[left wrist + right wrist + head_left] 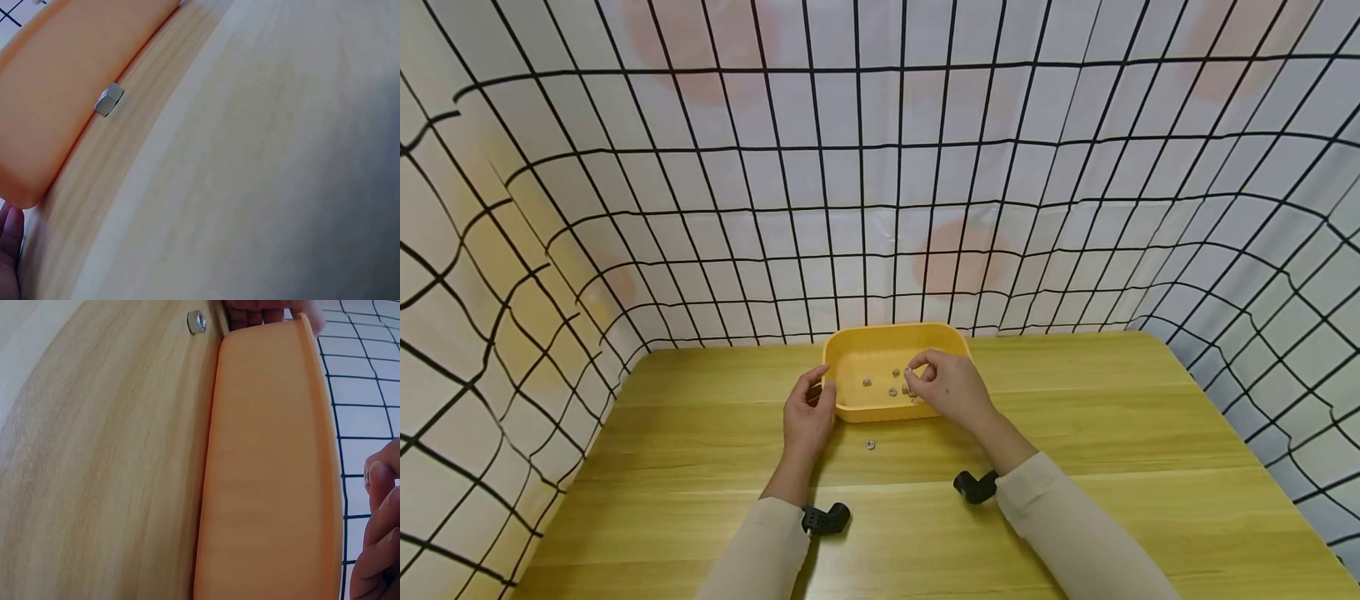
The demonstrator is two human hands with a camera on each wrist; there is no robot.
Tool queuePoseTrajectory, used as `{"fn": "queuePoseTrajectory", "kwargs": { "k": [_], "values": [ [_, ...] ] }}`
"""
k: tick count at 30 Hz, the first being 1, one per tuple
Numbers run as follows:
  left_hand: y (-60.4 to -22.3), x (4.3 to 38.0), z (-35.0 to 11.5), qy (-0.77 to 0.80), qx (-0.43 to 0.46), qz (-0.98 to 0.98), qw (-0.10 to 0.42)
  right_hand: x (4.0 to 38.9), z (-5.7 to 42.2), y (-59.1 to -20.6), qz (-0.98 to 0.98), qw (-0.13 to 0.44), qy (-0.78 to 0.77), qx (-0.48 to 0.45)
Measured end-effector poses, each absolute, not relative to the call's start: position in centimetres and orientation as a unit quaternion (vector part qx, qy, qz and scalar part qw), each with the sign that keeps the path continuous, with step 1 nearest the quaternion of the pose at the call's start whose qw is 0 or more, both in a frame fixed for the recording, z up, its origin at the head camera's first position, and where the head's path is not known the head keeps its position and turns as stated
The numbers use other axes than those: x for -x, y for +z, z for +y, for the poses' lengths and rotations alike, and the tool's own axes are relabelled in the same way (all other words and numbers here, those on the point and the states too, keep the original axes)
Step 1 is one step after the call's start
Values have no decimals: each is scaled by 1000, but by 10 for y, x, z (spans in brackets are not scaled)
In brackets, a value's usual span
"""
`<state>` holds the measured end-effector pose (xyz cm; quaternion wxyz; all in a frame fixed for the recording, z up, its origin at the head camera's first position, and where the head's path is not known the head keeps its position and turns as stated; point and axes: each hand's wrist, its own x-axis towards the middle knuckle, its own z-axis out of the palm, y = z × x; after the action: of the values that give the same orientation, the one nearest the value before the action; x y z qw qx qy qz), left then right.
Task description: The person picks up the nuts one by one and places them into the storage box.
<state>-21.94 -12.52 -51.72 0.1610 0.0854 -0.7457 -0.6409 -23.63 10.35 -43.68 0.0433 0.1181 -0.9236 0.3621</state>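
A shallow yellow plastic tray (pixel 871 412), orange in the wrist views, stands on the table with several small metal nuts (pixel 892 391) inside. My left hand (pixel 808 417) holds its left end, fingers and thumb at the rim and end wall. Over the tray's right part, my right hand (pixel 951 387) pinches a small metal nut (pixel 367 475) between thumb and index finger, above rim height in the right wrist view. One hex nut (pixel 109 100) lies on the table just in front of the tray, nearer its left end.
The wooden table (pixel 700 467) reaches back to a white curtain with a black grid (pixel 880 183), which also encloses both sides. Behind the tray the curtain is close. Black wrist-worn devices (pixel 826 518) jut inward from both sleeves.
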Motion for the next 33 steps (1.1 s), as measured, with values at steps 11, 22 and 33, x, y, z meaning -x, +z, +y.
{"fn": "queuePoseTrajectory", "kwargs": {
  "k": [11,22,33],
  "values": [
    [-520,220,-125,-643,-85,-744,159,249,100,-442,-930,29,348,-114],
    [-520,220,-125,-641,-84,-746,158,266,90,-447,-932,15,345,-107],
    [-520,221,-126,-639,-87,-747,163,274,90,-461,-931,5,350,-101]
  ]
}}
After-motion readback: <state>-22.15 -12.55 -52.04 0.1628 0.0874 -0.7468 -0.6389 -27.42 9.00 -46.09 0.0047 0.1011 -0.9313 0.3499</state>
